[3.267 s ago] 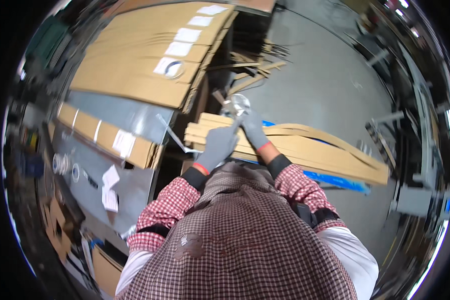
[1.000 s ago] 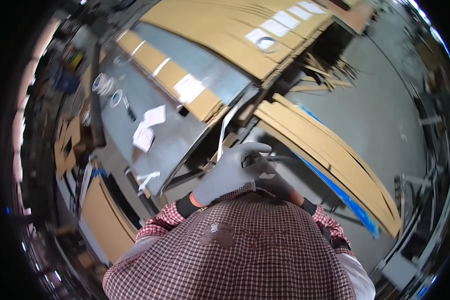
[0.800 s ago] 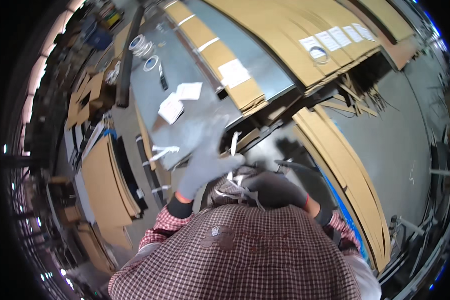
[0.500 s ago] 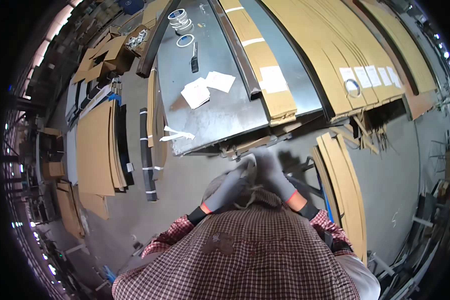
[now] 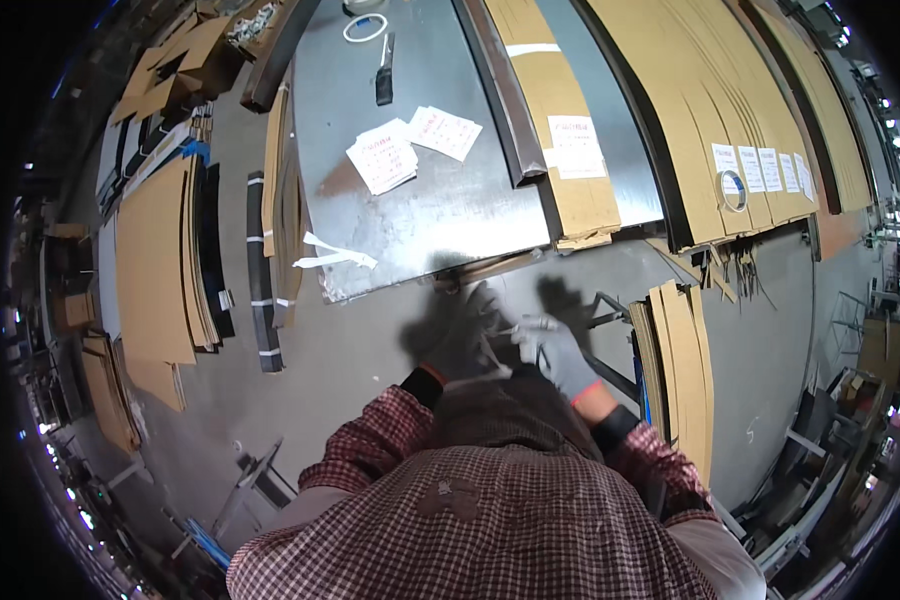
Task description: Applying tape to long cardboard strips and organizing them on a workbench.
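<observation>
Head view: our gloved left hand (image 5: 458, 335) and right hand (image 5: 560, 350) pinch a thin white strap (image 5: 490, 345) between them, just off the metal table's (image 5: 440, 215) near edge; it looks light, limp, best gripped near its ends.

Layout, head view. Metal table (image 5: 440, 215) lies ahead of me. My left hand (image 5: 457, 335) and right hand (image 5: 560, 350) sit close together just before its near edge, a thin strap (image 5: 490, 345) running between them. On the table: two paper stacks (image 5: 410, 145) side by side, a brush (image 5: 384, 75) behind them, a tape ring (image 5: 366, 27) farther back. Loose strips (image 5: 332, 255) lie at the table's near left corner. Cardboard strip (image 5: 560, 130) lies right of the table; long cardboard sheets (image 5: 730, 100) farther right, a tape roll (image 5: 734, 190) on them. Stacked cardboard (image 5: 155, 270) on the floor at left. Upright cardboard panels (image 5: 682, 370) stand right of my right hand.
</observation>
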`<state>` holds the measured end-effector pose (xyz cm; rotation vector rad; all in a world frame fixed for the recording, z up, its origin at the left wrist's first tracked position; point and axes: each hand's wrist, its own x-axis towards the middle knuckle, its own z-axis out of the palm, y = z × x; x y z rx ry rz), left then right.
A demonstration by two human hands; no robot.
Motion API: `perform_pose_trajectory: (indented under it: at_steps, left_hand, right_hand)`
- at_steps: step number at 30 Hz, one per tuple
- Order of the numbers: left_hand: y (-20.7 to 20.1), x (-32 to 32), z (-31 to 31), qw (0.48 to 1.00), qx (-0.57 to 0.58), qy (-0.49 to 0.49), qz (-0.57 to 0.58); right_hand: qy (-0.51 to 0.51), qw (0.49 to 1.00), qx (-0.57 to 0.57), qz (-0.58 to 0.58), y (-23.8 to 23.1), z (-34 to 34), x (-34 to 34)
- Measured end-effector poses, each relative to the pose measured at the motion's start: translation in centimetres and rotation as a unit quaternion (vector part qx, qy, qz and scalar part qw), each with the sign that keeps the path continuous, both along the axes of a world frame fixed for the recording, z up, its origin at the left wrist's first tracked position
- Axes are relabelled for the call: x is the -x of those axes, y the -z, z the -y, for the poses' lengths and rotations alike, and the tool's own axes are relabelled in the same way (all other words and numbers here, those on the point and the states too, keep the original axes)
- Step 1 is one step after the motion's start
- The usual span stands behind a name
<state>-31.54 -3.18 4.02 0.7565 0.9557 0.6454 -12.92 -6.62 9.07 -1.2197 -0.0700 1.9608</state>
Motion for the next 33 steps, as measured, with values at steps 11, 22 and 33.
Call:
perform_pose_trajectory:
  at_steps: [11, 22, 33]
  left_hand:
    - [12.6, 3.1, -7.9, 0.712, -0.483, 0.109, -0.498]
    - [19.3, 5.5, -13.5, 0.65, -0.333, 0.106, -0.674]
    - [24.9, 10.4, -11.8, 0.428, -0.388, 0.332, -0.746]
  right_hand:
    - [-0.052, 0.914, -0.084, 0.394, 9.9, -5.2, -4.3]
    - [-0.218, 0.89, -0.096, 0.387, -6.0, 13.7, -9.3]
    - [0.034, 0.909, -0.057, 0.411, -12.1, 31.7, -19.3]
